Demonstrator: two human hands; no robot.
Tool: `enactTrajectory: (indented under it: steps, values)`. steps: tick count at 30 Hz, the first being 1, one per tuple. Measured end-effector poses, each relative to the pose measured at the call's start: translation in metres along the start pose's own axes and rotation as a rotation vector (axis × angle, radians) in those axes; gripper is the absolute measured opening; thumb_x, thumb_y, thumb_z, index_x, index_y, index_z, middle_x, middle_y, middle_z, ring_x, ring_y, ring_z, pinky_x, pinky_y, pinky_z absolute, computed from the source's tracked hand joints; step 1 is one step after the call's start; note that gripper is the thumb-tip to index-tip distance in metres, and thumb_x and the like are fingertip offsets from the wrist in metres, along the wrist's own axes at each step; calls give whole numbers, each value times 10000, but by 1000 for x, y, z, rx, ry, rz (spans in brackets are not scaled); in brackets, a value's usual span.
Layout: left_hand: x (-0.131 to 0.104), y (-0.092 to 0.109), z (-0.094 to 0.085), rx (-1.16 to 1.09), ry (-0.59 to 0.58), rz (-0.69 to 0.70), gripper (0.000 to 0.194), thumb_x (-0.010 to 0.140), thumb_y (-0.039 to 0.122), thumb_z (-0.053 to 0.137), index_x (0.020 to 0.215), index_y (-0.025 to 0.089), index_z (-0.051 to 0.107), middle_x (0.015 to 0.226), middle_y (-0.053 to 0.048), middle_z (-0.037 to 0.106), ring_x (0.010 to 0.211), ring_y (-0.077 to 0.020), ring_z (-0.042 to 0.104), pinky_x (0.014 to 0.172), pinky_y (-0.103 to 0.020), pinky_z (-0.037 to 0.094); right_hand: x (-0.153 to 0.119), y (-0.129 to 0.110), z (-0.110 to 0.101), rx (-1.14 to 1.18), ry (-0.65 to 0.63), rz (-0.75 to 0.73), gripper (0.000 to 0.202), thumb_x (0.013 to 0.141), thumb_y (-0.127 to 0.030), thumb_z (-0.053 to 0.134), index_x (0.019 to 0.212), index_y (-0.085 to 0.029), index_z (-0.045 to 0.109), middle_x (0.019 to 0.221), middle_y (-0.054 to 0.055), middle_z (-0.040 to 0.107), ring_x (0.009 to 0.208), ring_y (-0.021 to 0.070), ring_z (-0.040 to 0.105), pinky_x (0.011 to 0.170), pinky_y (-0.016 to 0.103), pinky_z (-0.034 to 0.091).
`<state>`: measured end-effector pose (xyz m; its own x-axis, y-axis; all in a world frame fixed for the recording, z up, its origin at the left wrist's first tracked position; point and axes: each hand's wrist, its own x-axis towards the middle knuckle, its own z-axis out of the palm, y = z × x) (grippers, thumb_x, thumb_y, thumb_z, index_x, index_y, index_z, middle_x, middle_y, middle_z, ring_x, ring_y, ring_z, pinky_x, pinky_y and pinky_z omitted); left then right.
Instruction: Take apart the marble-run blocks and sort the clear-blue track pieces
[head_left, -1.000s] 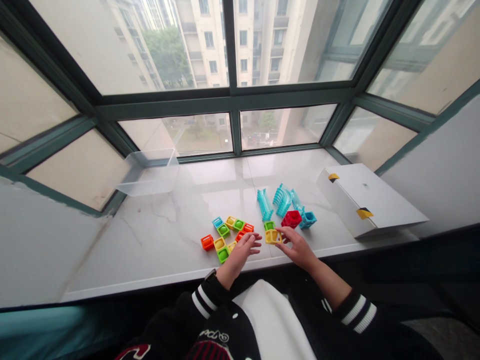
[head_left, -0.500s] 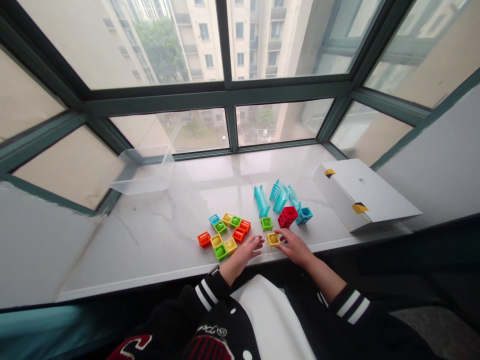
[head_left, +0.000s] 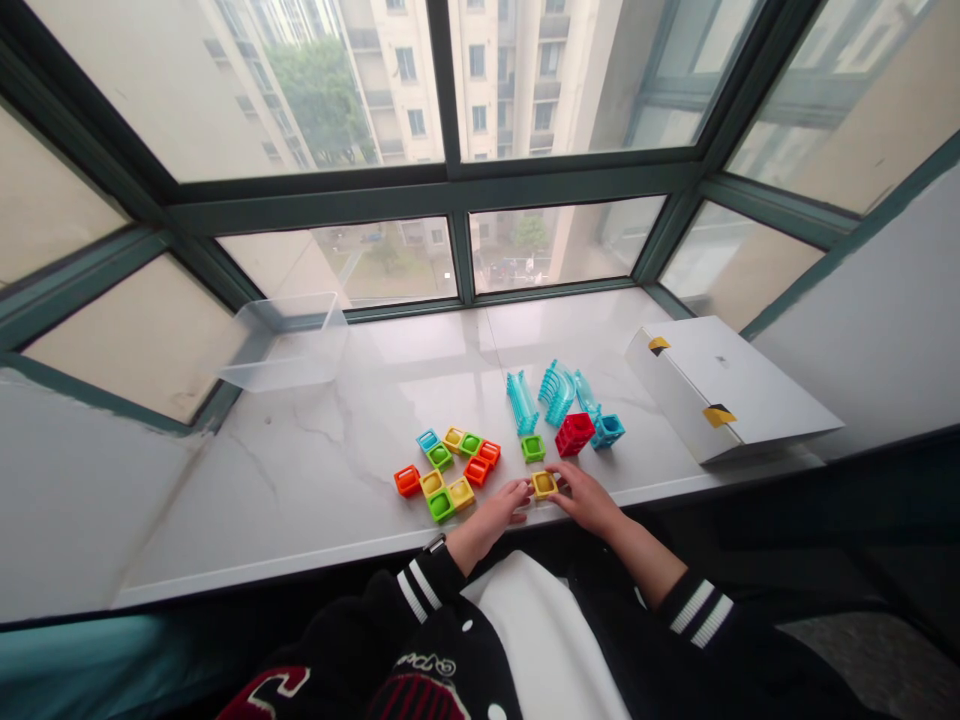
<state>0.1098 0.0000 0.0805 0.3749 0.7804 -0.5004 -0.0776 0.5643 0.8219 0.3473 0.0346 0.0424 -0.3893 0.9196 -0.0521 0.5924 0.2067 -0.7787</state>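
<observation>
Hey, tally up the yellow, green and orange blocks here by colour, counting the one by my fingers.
Square yellow plastic blocks: 4, including the one at your right hand
Square green plastic blocks: 4
Square orange plastic blocks: 3
Total: 11

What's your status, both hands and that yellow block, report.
Right hand: fingers on yellow block. Left hand: fingers beside it, contact unclear. Green block just beyond, toward the window.
</observation>
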Motion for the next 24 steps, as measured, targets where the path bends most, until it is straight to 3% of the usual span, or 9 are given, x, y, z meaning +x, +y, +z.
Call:
enactTrajectory:
  steps: [11, 18, 21, 24]
  values:
    - [-2, 2, -1, 3, -28, -3, 672, 922, 704, 611, 1394, 226, 602, 1511, -152, 582, 1410, -315, 525, 1138, -472, 465, 0, 3, 1, 0, -9, 10, 420, 893, -221, 692, 1300, -263, 595, 1301, 76, 645, 995, 205, 702, 932, 381, 572]
    - [-5, 10, -7, 8, 42, 107, 641, 917, 673, 634, 1328, 182, 627, 1397, -190, 632, 1271, -304, 610, 1000, -434, 545, 0, -1, -2, -17, -13, 10, 489, 883, -225, 704, 1355, -269, 582, 1341, 87, 632, 1001, 212, 700, 939, 408, 586]
    - [-6, 16, -17, 47, 92, 198, 603, 925, 664, 622, 1257, 162, 663, 1253, -178, 698, 1171, -291, 659, 916, -406, 568, -2, -4, -8, -28, 12, -5, 581, 877, -283, 730, 1429, -279, 549, 1365, 101, 617, 998, 217, 695, 912, 414, 602]
    - [-8, 22, -33, 158, 186, 328, 513, 950, 619, 597, 1155, 161, 701, 999, -119, 742, 1003, -258, 705, 854, -381, 570, -4, -8, -17, -26, 66, -37, 506, 933, -369, 682, 1416, -266, 575, 1346, 116, 621, 993, 225, 697, 860, 408, 618]
